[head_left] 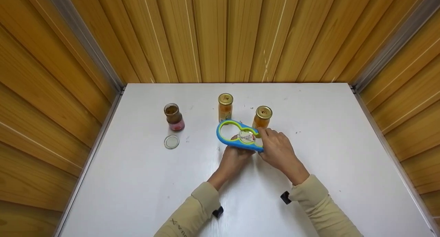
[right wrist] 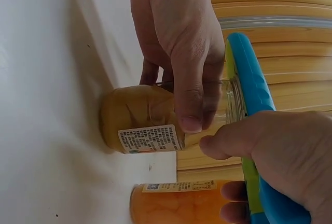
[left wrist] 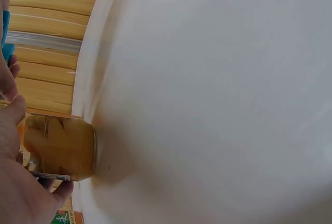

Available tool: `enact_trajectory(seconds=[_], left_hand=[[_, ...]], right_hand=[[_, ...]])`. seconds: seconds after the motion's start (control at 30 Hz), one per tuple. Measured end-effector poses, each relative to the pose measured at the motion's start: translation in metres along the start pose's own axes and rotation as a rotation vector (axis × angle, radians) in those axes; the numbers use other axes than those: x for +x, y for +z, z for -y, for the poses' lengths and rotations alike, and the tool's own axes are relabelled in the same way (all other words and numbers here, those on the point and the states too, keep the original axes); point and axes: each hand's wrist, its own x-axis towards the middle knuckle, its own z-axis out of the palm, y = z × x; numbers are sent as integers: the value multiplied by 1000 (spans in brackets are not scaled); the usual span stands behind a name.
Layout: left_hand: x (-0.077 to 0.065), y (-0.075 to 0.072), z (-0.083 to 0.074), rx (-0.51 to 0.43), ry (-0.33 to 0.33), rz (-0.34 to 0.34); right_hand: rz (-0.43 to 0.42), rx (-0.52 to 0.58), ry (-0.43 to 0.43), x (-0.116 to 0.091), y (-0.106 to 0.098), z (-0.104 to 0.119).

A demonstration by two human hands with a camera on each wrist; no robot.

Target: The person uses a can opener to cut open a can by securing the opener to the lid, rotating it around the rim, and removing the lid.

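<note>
My left hand (head_left: 234, 159) grips the neck and upper side of a glass jar (right wrist: 137, 117) with amber contents and a white printed label. The jar stands upright, its base close to the white table. Across its top lies a blue and green multi-ring jar opener (head_left: 240, 145), whose middle ring sits around the jar's lid (head_left: 246, 137). At the opener's right end, my right hand (head_left: 279, 150) holds it, thumb on the near side and fingers beyond. In the head view the jar's body is hidden beneath the opener and hands.
Two gold-lidded jars of orange contents, a back jar (head_left: 225, 108) and a right jar (head_left: 263, 117), stand just beyond the hands. At left are an uncapped brown jar (head_left: 174, 118) and a loose lid (head_left: 171, 142) on the white table (head_left: 137, 182). Wood-look panels (head_left: 209, 34) enclose it.
</note>
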Motion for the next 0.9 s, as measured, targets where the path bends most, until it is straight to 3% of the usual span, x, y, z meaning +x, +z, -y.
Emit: enact_trajectory(seconds=[0.27,0.53,0.67,0.9], left_hand=[[-3,2,-2,42,-9,-18],[-15,3,-4,112,-8,-24],[-23,2,-5,101,-35,-1],[-34,-2,-7,73,17,26]], right_hand=[[24,-86,42,-4,-3,10],[4,-121,108,-17,-4,30],[9,-147,145,-25,-5,42],[8,-229,197,-39,-7,65]])
